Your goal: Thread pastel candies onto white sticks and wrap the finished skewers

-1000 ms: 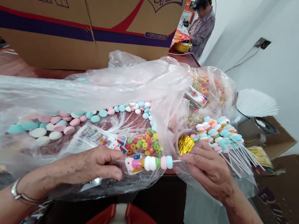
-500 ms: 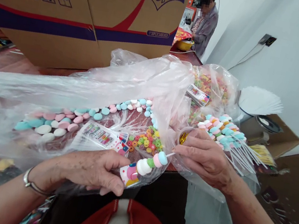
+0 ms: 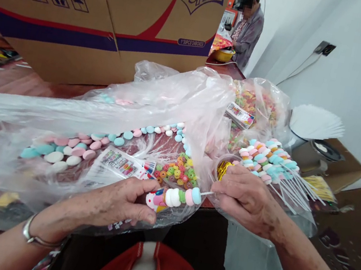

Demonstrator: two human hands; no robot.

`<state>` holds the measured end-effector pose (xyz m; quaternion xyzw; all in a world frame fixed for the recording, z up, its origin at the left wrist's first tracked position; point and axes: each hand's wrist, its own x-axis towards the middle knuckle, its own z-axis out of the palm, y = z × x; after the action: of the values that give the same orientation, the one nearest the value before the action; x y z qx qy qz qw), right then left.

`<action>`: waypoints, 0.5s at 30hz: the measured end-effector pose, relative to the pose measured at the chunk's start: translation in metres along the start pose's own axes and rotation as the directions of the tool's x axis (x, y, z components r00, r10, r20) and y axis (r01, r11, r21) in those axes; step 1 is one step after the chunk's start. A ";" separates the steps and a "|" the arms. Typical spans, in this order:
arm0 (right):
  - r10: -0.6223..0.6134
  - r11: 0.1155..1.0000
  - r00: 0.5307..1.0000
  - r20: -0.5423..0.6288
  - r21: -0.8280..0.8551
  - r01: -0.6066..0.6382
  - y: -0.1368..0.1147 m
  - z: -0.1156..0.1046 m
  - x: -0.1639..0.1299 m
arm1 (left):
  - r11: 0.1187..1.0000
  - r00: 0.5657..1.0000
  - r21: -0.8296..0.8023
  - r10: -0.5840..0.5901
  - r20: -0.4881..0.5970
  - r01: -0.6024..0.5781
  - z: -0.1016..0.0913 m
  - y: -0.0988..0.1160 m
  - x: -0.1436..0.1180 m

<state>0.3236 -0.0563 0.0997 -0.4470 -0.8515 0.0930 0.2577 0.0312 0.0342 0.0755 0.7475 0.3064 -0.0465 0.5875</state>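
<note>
My left hand (image 3: 116,200) is closed around a small printed plastic bag (image 3: 155,199) with coloured dots. A candy skewer (image 3: 183,197) of white, green, pink and blue pieces runs into the bag's open end. My right hand (image 3: 250,196) pinches the skewer's thin white stick at its free end. Beside those fingers is a clear round tub (image 3: 222,167) of gold ties. Behind my left hand lies a stack of flat printed bags (image 3: 115,164), next to ring-shaped candies (image 3: 177,169). Several finished-looking candy skewers (image 3: 270,159) lie beyond my right hand.
A large cardboard carton (image 3: 117,17) stands at the back left. Clear plastic sheeting (image 3: 173,96) covers much of the table, with loose pastel candies (image 3: 76,149) on it. White sticks (image 3: 318,119) fan out at the right. Another person (image 3: 248,26) works at the far end.
The skewer has tilted from slanting up to nearly level and sits deeper in the bag. My left hand has risen slightly; my right hand has shifted a little right.
</note>
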 end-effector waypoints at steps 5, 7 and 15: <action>0.066 0.998 0.997 0.035 -0.001 -0.066 0.000 0.000 0.001 | 0.999 1.000 -0.042 0.013 0.003 -0.012 0.001 -0.003 -0.001; 0.031 1.000 0.999 0.024 -0.002 -0.031 0.001 0.002 0.002 | 0.997 1.000 -0.083 -0.004 0.020 0.005 0.002 -0.001 0.000; -0.196 0.980 0.980 0.019 -0.017 0.196 0.004 0.015 0.011 | 0.908 0.970 -0.385 -0.077 0.230 0.164 0.018 0.008 0.007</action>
<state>0.3132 -0.0441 0.0890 -0.3624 -0.8945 0.0631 0.2540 0.0462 0.0198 0.0741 0.5816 0.2915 -0.0978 0.7531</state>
